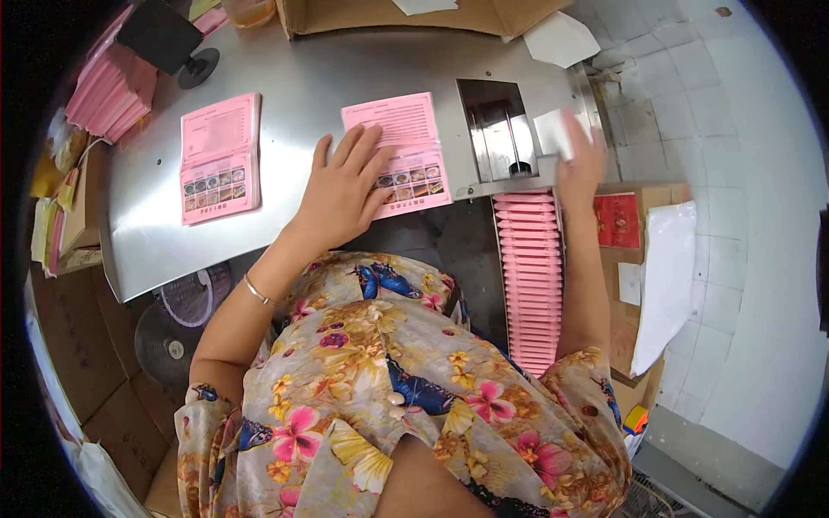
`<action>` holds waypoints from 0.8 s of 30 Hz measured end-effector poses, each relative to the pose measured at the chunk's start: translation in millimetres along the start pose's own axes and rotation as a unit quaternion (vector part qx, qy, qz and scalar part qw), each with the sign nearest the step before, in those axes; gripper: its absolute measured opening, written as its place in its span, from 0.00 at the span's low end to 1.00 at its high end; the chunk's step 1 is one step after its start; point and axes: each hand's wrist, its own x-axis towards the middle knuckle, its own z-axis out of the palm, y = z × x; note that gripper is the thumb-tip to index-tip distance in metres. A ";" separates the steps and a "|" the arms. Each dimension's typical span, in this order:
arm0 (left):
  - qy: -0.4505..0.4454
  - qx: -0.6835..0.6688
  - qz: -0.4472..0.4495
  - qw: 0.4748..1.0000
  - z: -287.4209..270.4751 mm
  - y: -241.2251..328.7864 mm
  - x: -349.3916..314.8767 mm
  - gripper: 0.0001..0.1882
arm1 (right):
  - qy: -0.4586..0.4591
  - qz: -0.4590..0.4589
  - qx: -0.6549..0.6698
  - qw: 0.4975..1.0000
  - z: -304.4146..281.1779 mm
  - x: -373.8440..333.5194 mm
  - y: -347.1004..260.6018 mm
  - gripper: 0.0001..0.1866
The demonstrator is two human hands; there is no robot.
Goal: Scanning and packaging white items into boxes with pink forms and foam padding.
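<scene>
My left hand (347, 180) lies with fingers spread on a pink printed stack of sheets (406, 129), which has a grid of small food pictures on its lower half. A second pink printed stack (220, 160) sits apart from it, further left on the metal table. My right hand (582, 164), smeared by motion, is at the table's right end with a small white card-like piece (553, 135) at its fingers. Just left of that piece is a rectangular opening (496, 129) in the tabletop, with a metal rod and a dark round part inside.
A long row of pink bundles (528, 276) runs below the table beside my right forearm. Cardboard boxes (630, 293) stand at the right. More pink stacks (112, 91) and a black stand (168, 39) occupy the far left. An open carton (345, 19) is at the back.
</scene>
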 end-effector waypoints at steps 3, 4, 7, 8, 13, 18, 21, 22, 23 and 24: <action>0.013 -0.022 0.004 1.000 4.9 2.6 13.7 0.31 | -0.025 -0.127 0.098 0.987 19.8 -20.1 -78.3 0.23; 0.012 -0.025 0.004 1.000 8.2 3.3 18.0 0.31 | -0.066 -0.187 0.082 0.977 22.7 -21.6 -101.3 0.23; 0.008 -0.025 0.024 0.999 12.6 9.1 28.1 0.33 | -0.098 -0.206 0.073 0.971 55.1 -17.3 -126.9 0.22; 0.022 -0.050 0.018 0.998 12.9 12.3 29.3 0.36 | -0.092 -0.174 0.085 0.977 72.1 -11.6 -128.8 0.22; 0.092 -0.031 0.020 0.995 12.3 18.2 40.1 0.43 | -0.231 -0.117 0.003 0.966 101.4 43.9 -156.9 0.21; 0.112 0.015 -0.023 0.993 17.1 8.5 36.2 0.40 | -0.194 -0.191 0.040 0.961 63.8 30.5 -132.0 0.18; 0.020 -0.035 -0.065 0.997 2.4 11.5 43.7 0.31 | -0.073 -0.104 0.109 0.986 22.5 14.9 -97.6 0.17; 0.025 -0.084 -0.072 0.994 -3.0 11.3 44.5 0.21 | -0.031 -0.062 0.104 0.992 13.7 15.1 -84.3 0.16; 0.022 -0.089 -0.068 0.993 -1.3 11.1 46.8 0.21 | -0.006 -0.034 0.066 0.997 7.2 16.6 -63.0 0.16; 0.049 -0.126 -0.006 0.991 0.4 9.7 51.3 0.19 | 0.040 0.015 0.033 0.999 5.1 15.0 -42.3 0.16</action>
